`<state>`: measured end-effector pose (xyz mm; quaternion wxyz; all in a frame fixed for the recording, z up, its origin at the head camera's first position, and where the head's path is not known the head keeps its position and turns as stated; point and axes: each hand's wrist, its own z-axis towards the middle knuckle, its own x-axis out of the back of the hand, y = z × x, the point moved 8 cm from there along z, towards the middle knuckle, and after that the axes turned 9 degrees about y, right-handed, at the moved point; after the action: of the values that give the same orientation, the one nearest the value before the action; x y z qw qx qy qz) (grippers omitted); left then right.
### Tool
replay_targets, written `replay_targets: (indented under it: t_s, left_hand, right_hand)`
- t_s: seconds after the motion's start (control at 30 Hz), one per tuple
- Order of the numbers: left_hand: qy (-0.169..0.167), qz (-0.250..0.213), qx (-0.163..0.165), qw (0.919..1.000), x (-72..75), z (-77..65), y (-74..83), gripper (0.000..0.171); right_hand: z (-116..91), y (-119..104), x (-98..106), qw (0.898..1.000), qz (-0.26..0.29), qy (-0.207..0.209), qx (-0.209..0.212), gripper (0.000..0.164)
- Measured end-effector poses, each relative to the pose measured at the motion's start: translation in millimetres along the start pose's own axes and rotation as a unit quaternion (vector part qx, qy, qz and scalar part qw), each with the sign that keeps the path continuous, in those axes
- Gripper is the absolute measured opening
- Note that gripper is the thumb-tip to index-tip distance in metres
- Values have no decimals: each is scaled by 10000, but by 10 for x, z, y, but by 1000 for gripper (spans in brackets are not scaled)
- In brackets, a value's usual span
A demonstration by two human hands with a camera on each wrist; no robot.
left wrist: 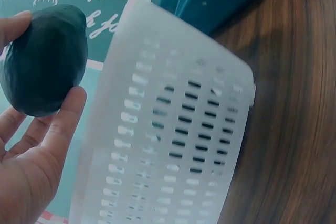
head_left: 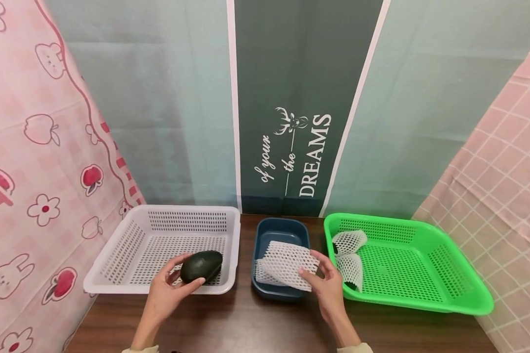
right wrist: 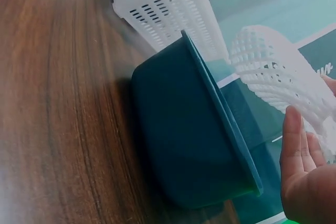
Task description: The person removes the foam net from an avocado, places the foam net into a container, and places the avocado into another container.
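Observation:
My left hand [head_left: 170,289] grips a dark green avocado [head_left: 201,267] over the front rim of the white basket [head_left: 115,287]. In the left wrist view the avocado [left wrist: 46,61] sits between thumb and fingers. My right hand [head_left: 327,282] pinches a white foam net sleeve [head_left: 289,264] above the blue bin [head_left: 282,225]. More white foam netting [head_left: 265,274] shows beneath it in the bin, partly hidden. From the right wrist, the held foam net sleeve [right wrist: 278,69] looks like an open tube with nothing visible inside.
At the right stands a green basket [head_left: 424,304]. Along its left side lie two foam net sleeves [head_left: 351,267] with dark things partly showing inside. All three containers stand on a brown wooden table [head_left: 229,323], with a printed curtain [head_left: 282,73] behind.

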<state>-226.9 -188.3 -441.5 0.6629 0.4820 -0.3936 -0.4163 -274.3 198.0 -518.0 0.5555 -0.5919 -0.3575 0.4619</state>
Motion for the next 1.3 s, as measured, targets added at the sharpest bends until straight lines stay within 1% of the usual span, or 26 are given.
replay_targets:
  t_s: [0.07, 0.1, 0.17, 0.27, 0.4, 0.47, 0.57, 0.73, 0.8, 0.87, 0.97, 1.07, 1.17, 1.23, 1.3]
  left_hand:
    - [62, 309, -125, 9994, 42, 41, 0, 58]
    - [98, 485, -169, 9986, 63, 62, -1, 59]
    - [145, 715, -134, 9972, 94, 101, -22, 59]
    - [183, 973, -36, 9951, 130, 161, -59, 60]
    - [185, 1052, 51, 9943, 158, 242, -96, 62]
    - [174, 1186, 50, 9928, 168, 285, -110, 62]
    - [112, 1421, 79, 9898, 171, 348, -130, 63]
    - [48, 1791, -37, 9838, 176, 465, -158, 69]
    - [-6, 1914, -19, 9815, 174, 500, -184, 71]
    - [-70, 1954, 107, 9806, 167, 526, -223, 71]
    - [-146, 1936, 308, 9805, 146, 570, -273, 69]
    - [-137, 1938, 408, 9801, 123, 620, -296, 66]
    - [-131, 1935, 478, 9799, 103, 667, -309, 66]
    - [-103, 1898, 551, 9802, 97, 693, -319, 68]
    - [-92, 1817, 668, 9810, 96, 710, -343, 72]
  right_hand:
    - [-108, -293, -117, 9998, -71, -59, -167, 57]
    - [-143, -396, -160, 9995, -130, -49, -268, 57]
    - [-136, -447, -197, 9991, -132, -113, -395, 57]
    - [-55, -384, -225, 9983, -47, -215, -542, 56]
    - [85, -237, -249, 9975, -34, -314, -635, 57]
    - [136, -181, -269, 9970, -101, -367, -671, 57]
    - [184, -139, -304, 9964, -198, -407, -716, 55]
    - [220, -108, -398, 9949, -208, -542, -824, 54]
    - [237, -91, -439, 9942, -244, -606, -855, 55]
    - [262, -71, -467, 9940, -393, -608, -816, 55]
    - [310, -44, -494, 9932, -765, -507, -717, 55]
    - [350, -10, -526, 9896, -1205, -448, -652, 56]
    - [381, 34, -565, 9835, -1636, -469, -613, 59]
    - [402, 57, -596, 9780, -1958, -548, -469, 61]
    - [416, 79, -625, 9693, -2366, -610, -271, 63]
